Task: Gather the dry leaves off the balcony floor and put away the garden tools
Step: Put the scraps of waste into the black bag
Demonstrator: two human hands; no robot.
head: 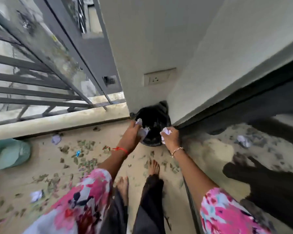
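Dry leaves (85, 146), small, curled and grey-green (blurred toward the near edge), lie scattered flat across the tan balcony floor (46, 168), thickest left of centre. A black bin bag (152, 119) stands open in the far corner. At its mouth the left hand (130, 134) and right hand (172, 138) each grip crumpled white paper (166, 132).

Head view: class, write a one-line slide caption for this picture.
Crumpled paper in the left hand and right hand, held at a black bag in the corner; dry leaves litter the floor.
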